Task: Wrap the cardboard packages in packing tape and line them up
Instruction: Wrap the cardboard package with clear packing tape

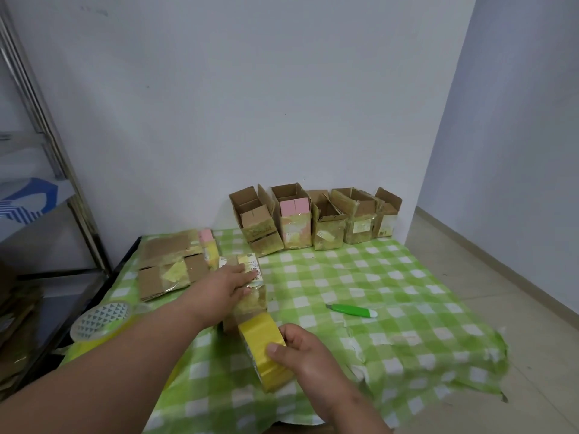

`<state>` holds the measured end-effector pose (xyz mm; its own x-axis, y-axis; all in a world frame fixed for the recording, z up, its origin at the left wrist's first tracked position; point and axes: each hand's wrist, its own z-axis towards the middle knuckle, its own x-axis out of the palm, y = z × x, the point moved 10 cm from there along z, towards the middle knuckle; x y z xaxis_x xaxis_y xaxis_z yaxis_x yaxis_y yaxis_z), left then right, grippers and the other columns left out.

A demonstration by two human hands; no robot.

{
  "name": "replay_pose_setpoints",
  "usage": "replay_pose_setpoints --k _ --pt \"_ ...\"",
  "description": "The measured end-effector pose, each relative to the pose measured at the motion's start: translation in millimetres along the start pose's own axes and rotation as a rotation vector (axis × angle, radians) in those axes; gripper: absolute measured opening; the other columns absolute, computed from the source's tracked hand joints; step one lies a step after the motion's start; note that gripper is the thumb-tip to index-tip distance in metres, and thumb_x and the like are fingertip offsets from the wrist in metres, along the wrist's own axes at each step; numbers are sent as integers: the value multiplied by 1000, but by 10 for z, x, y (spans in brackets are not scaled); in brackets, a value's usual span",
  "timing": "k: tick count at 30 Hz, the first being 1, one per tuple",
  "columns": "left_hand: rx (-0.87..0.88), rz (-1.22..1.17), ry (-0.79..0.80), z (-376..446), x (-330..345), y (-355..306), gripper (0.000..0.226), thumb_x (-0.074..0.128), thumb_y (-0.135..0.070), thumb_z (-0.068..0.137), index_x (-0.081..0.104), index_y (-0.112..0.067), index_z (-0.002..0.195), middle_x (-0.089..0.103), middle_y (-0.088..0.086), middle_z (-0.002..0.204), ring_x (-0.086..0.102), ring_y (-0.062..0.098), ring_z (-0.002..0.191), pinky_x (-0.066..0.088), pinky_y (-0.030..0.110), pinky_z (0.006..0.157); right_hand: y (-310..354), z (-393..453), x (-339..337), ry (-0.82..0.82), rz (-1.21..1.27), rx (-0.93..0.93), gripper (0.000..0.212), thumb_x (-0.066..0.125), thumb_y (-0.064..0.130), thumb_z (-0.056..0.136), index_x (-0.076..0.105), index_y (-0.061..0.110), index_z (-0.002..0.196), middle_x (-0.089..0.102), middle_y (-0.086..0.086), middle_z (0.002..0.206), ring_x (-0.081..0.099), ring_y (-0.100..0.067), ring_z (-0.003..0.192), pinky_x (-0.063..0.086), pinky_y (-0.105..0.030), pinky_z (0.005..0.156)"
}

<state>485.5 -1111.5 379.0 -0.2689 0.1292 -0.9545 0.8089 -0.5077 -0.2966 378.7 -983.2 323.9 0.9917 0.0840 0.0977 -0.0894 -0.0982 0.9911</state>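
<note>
Head view: left fingers [247, 272] flat on glossy taped carton [247, 292]; right fingers [277, 352] grip yellow tape roll [263, 343].

Five boxes [313, 220] line my bench's [391, 277] far edge. Flat cardboard [169, 267] lies at the left edge, a knife [351, 310] right of centre, a spare roll [100, 321] near-left.

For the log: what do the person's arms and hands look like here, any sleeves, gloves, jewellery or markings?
Both forearms are bare as far as the frame shows: no sleeves in view. The left hand and right hand wear no gloves, and no rings, watch, bracelet or markings are visible. Short, unpainted nails show on the right thumb. The picture is slightly soft, so fine details could be missed.
</note>
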Motion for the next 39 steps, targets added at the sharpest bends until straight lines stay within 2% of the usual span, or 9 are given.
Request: replay_pose_setpoints --k 6,12,17,20,24,28,31,35,39 --pt "-19 -21 74 -71 194 90 52 35 -27 106 19 -30 155 6 -2 164 -3 26 151 2 33 119 -23 66 -36 -20 -35 36 28 64 38 76 65 15 93 62 3 78 58 -11 70 47 -21 62" --pt "-137 -1 -159 -185 52 174 51 50 -29 99 38 -38 148 33 -3 149 26 25 129 26 33 109 -44 77 -23 -9 -70 98 32 65 35 68 67 13 91 62 -2 80 58 -17 75 45 -31 71" --pt "-267 -258 -352 -296 -125 211 23 70 -15 85 49 -24 89 51 -4 100 52 17 90 40 26 71 -47 57 -83 -76 -38 97 28 66 32 67 68 15 89 66 -3 79 60 -16 73 48 -30 68" --pt "-297 -266 -312 -360 -120 223 17 66 -10 87 53 -20 82 58 -2 97 57 16 81 41 22 60 -48 59 -88 -90 -43 85 27 68 34 71 69 15 90 70 -2 82 63 -16 76 50 -32 73" --pt "-314 -211 -332 -496 -221 201 2 66 -28 90 67 -28 91 51 -6 106 50 19 109 44 31 87 -20 52 -44 -98 -53 63 28 69 32 77 69 9 94 71 -3 85 64 -19 81 51 -41 83" --pt "-379 -400 -194 -584 -39 176 37 55 -50 94 67 -28 121 66 -4 117 59 13 98 44 27 78 2 38 12 -97 -28 37 15 68 24 88 71 12 94 72 -3 85 65 -18 79 53 -33 74" --pt "-418 -615 -90 -659 140 142 61 60 -59 87 52 -29 139 54 -1 141 55 19 120 45 30 92 11 26 39 -97 -25 29 8 65 20 93 72 18 90 73 -1 86 67 -14 78 53 -30 74" --pt "-496 -882 81 -727 336 76 71 74 -43 83 41 -36 146 64 1 122 64 20 102 50 31 74 38 5 64 -87 -34 35 7 67 21 92 72 18 95 75 -1 91 68 -15 82 54 -35 80" --pt "-556 -1146 63 -694 425 40 72 79 -14 81 46 -28 143 76 5 96 70 26 87 56 44 85 51 -39 85 -42 -56 48 8 68 20 91 73 18 97 75 3 90 69 -11 82 51 -22 70"
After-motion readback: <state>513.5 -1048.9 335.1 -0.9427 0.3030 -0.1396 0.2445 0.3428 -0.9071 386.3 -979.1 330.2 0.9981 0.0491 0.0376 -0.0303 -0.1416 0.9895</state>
